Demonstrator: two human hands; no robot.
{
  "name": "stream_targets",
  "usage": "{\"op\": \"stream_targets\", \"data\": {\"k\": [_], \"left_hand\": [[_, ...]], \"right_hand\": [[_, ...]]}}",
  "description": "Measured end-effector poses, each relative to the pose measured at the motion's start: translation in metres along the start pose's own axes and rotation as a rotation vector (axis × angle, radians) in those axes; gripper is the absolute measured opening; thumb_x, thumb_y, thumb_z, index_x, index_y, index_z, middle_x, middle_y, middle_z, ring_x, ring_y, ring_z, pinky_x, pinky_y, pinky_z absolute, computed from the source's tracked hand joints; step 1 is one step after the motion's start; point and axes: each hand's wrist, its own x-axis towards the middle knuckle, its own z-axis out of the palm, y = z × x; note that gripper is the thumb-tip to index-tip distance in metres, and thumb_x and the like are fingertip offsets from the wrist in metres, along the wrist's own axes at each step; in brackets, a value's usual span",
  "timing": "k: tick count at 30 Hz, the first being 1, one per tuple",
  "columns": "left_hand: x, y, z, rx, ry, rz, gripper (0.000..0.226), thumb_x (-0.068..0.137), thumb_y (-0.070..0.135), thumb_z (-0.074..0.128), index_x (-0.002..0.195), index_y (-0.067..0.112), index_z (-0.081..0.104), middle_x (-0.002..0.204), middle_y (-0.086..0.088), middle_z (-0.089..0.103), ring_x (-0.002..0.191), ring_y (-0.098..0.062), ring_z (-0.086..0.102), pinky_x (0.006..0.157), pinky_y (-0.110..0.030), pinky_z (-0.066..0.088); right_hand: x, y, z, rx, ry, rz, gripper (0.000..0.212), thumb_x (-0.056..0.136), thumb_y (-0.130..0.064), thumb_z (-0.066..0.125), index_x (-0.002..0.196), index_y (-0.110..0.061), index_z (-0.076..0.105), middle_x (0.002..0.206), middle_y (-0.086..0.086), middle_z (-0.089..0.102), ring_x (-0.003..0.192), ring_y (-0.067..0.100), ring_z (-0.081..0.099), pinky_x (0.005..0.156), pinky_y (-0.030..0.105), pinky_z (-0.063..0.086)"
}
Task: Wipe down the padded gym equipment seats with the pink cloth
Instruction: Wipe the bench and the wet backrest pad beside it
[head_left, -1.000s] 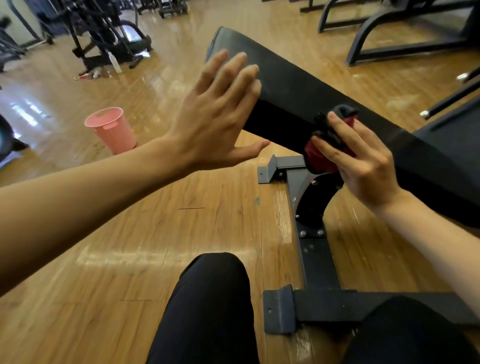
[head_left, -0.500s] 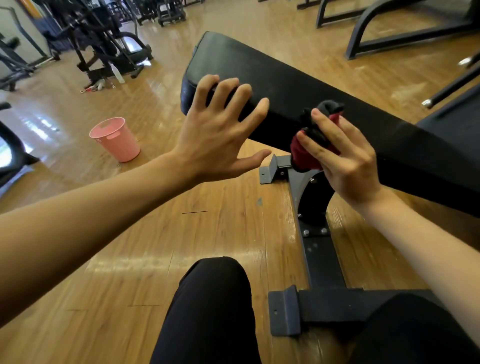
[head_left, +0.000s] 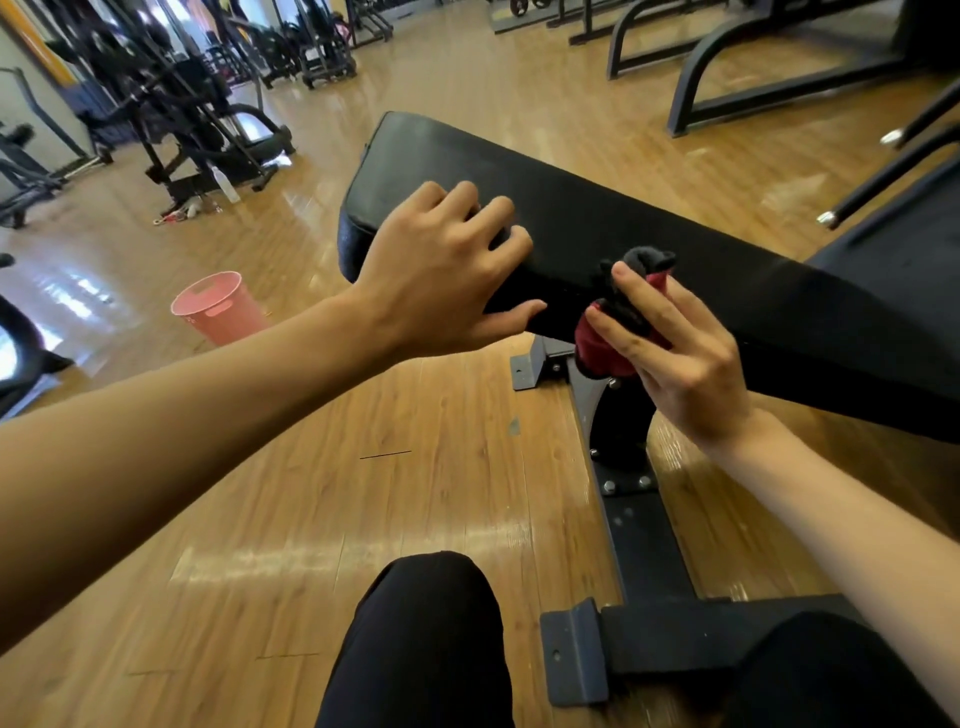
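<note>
**Left hand on the pad, right hand working the cloth**

Your left hand (head_left: 441, 270) sits on the black padded seat (head_left: 649, 249), near the pad's far rounded end. Its fingers curl over the top surface with the tips pressing down, and the thumb reaches along the pad's near side face. It holds nothing but the pad edge itself; the grip looks like a brace more than a clamp.

Your right hand (head_left: 680, 358) is just beside the left one along the same near edge of the pad. Its fingers are bent around the cloth (head_left: 608, 348), pressing the bundle against the pad's side face. The cloth reads dark red where it bulges out below your fingers, with a darker, almost black fold poking up above the fingertips at the pad's top edge. The two hands are close but not touching.

Below the pad, the bench's grey metal frame (head_left: 644, 540) runs toward you across the wooden floor (head_left: 311, 493), ending in a cross foot near your knees (head_left: 431, 623), which are in black trousers. Beyond the pad's far end, well apart from it, a pink slotted bin (head_left: 221, 309) stands on the floor. Farther off from the pad, dark exercise machines (head_left: 192, 119) stand by the wall, with a clear bottle (head_left: 226, 185) on the floor at their base.
</note>
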Motion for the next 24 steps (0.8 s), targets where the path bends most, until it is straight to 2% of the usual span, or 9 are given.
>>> {"op": "stream_targets", "data": {"k": [4,8,13,17,21,24], "left_hand": [[0.002,-0.001,0.006,0.06,0.047,0.021,0.064,0.105,0.061,0.031,0.114,0.005,0.061,0.107,-0.018,0.063,0.083,-0.035,0.057,0.069,-0.044,0.04],[-0.003,-0.002,0.01,0.088,0.09,0.061,0.063,0.106,0.059,0.033,0.12,0.004,0.061,0.109,-0.019,0.064,0.083,-0.036,0.059,0.067,-0.041,0.044],[-0.005,-0.002,0.012,0.056,0.13,0.075,0.061,0.107,0.056,0.036,0.129,0.005,0.061,0.115,-0.02,0.066,0.089,-0.037,0.065,0.067,-0.041,0.05],[-0.006,-0.001,0.01,0.014,0.169,0.09,0.053,0.106,0.051,0.043,0.134,0.01,0.062,0.115,-0.017,0.068,0.092,-0.036,0.067,0.07,-0.042,0.051],[-0.005,-0.001,0.006,-0.023,0.205,0.134,0.047,0.107,0.046,0.048,0.131,0.01,0.066,0.116,-0.015,0.07,0.097,-0.034,0.069,0.076,-0.042,0.051],[-0.006,-0.002,0.007,-0.04,0.169,0.153,0.047,0.108,0.046,0.047,0.135,0.011,0.064,0.126,-0.017,0.069,0.106,-0.036,0.07,0.083,-0.045,0.056]], "right_hand": [[0.03,-0.005,0.008,0.005,0.034,-0.076,0.034,0.097,-0.01,0.069,0.13,-0.009,0.067,0.14,0.022,0.057,0.119,0.043,0.061,0.098,0.051,0.054],[0.03,0.007,0.007,0.005,0.047,-0.199,0.032,0.095,-0.009,0.072,0.127,-0.012,0.07,0.137,0.02,0.059,0.113,0.039,0.064,0.102,0.048,0.052],[-0.022,0.037,-0.014,-0.023,-0.043,-0.12,0.036,0.096,-0.009,0.071,0.13,-0.014,0.064,0.139,0.023,0.055,0.113,0.043,0.062,0.103,0.049,0.05],[0.003,0.022,-0.008,-0.001,-0.013,-0.127,0.038,0.094,-0.008,0.073,0.131,-0.015,0.066,0.138,0.019,0.059,0.106,0.043,0.065,0.097,0.049,0.053],[0.042,-0.003,0.008,0.079,0.037,-0.149,0.03,0.098,-0.01,0.067,0.128,-0.014,0.07,0.136,0.019,0.061,0.112,0.041,0.065,0.099,0.049,0.053],[0.019,0.011,0.003,0.076,0.016,-0.148,0.031,0.095,-0.008,0.071,0.126,-0.013,0.071,0.138,0.019,0.058,0.113,0.041,0.065,0.097,0.05,0.054]]}}
